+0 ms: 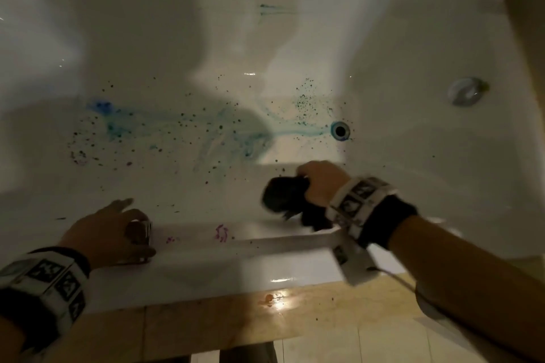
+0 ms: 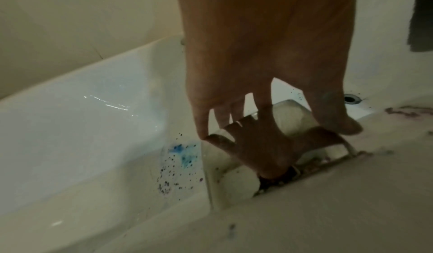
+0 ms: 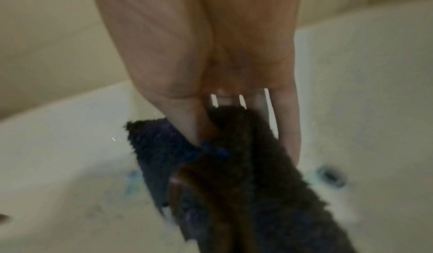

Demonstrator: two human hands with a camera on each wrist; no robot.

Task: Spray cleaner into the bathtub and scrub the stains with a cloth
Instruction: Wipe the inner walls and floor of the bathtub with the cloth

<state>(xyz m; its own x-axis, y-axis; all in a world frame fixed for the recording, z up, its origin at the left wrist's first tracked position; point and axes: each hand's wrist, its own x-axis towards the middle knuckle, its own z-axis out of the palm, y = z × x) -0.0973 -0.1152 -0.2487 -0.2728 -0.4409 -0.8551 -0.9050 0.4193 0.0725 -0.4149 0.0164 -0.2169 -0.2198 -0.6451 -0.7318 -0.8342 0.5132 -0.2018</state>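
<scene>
White bathtub [image 1: 324, 23], one dark cloth [image 1: 283, 194], two hands

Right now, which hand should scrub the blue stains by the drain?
The right hand, probably: it already grips the cloth inside the tub, near the drain. The left hand rests on the rim, over a small clear object.

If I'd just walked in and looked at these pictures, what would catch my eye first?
Probably the blue-green smear and dark speckles across the white bathtub floor, trailing toward the drain. Next, the right hand gripping a dark fuzzy cloth above the tub's near wall. Then the left hand on the near rim, holding a small see-through object too blurred to identify, beside purple marks.
</scene>
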